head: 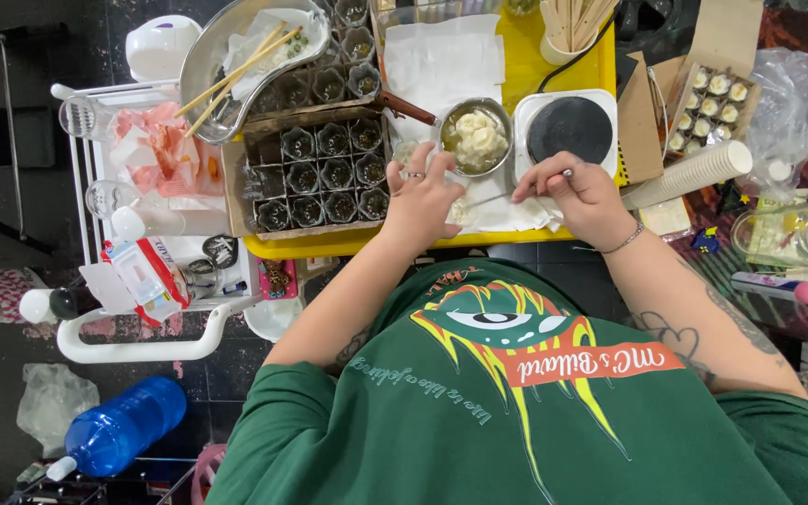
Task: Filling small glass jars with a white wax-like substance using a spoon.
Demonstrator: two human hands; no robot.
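Note:
My left hand (421,198), with a ring on one finger, rests on white paper (507,213) at the front of the yellow table (348,243), fingers closed around something small that I cannot make out. My right hand (577,192) grips a thin metal utensil (493,199) whose tip points left toward the left hand. Just beyond both hands stands a small metal saucepan (476,137) holding a pale lumpy filling.
A cardboard tray of several small dark cups (315,176) sits left of the hands. A metal dish with chopsticks (245,56), a black round hotplate (569,129), a stack of paper cups (689,173), a box of filled cups (711,105) and a blue bottle (123,425) surround the table.

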